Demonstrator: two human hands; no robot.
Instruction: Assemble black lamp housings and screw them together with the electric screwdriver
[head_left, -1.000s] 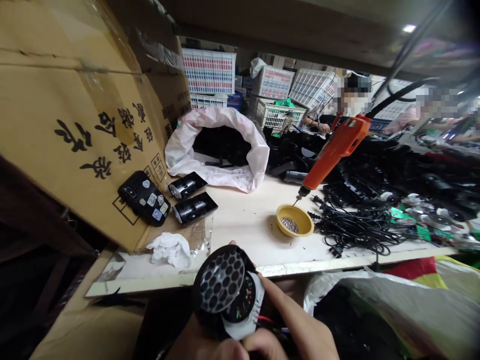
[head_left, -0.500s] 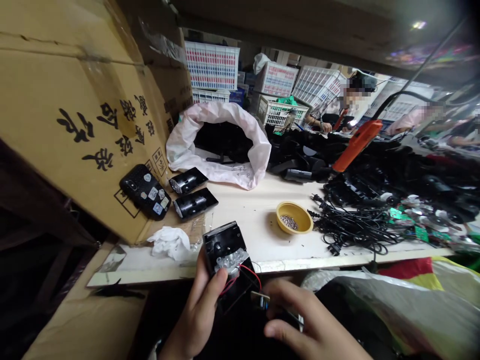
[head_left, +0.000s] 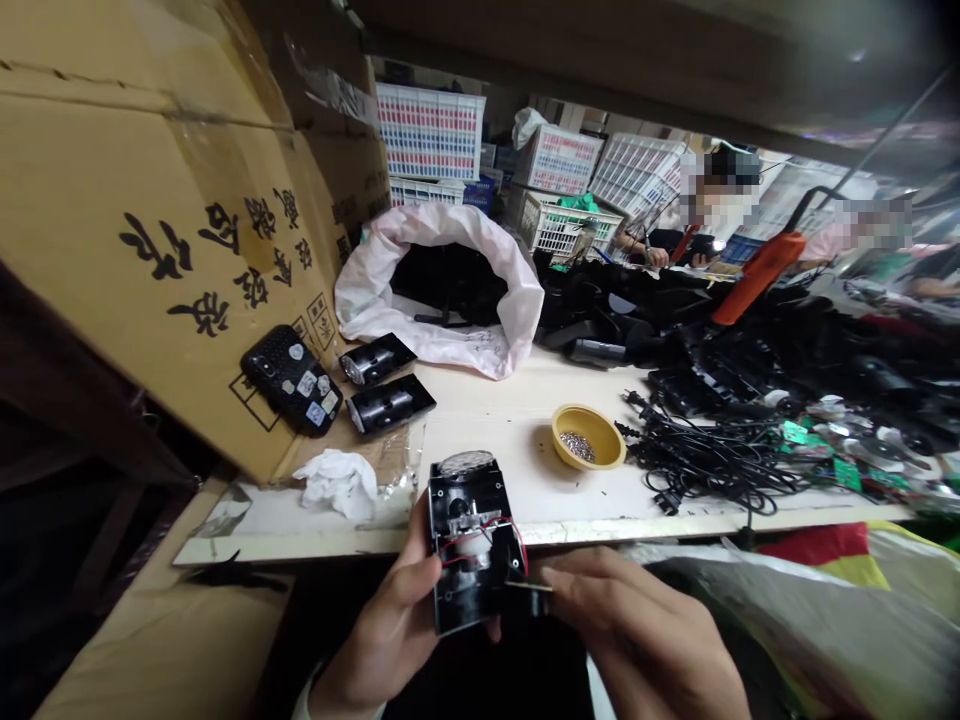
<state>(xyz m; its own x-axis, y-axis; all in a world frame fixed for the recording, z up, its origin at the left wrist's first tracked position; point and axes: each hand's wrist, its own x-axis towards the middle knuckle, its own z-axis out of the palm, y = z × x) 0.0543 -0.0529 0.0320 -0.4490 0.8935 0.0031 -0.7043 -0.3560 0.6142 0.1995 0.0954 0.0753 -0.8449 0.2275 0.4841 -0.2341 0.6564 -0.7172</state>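
My left hand (head_left: 386,625) is wrapped round an open black lamp housing (head_left: 469,600) just in front of the bench edge. A round clear lens (head_left: 466,463) tops the housing, and thin red wires (head_left: 491,523) cross a clear part and a whitish part inside. Beside its lower right side, my right hand (head_left: 637,615) pinches a small circuit board (head_left: 531,587), seen almost edge-on. Two similar black shells (head_left: 391,405) lie farther back on the bench. A yellow bowl (head_left: 611,452) of small screws (head_left: 577,446) stands to the right.
A cardboard box (head_left: 112,270) rises at left with a phone (head_left: 292,380) against it. Crumpled tissue (head_left: 337,483) lies near the bench edge. Behind are a white sack (head_left: 480,350) and black parts; at right, black cables (head_left: 705,450) and a hanging orange electric screwdriver (head_left: 761,278). A co-worker sits beyond.
The housing has turned more upright in my left hand, its inside now facing me. The clear part sits lower within it. My right hand has drawn in with the board. The screwdriver has swung right.
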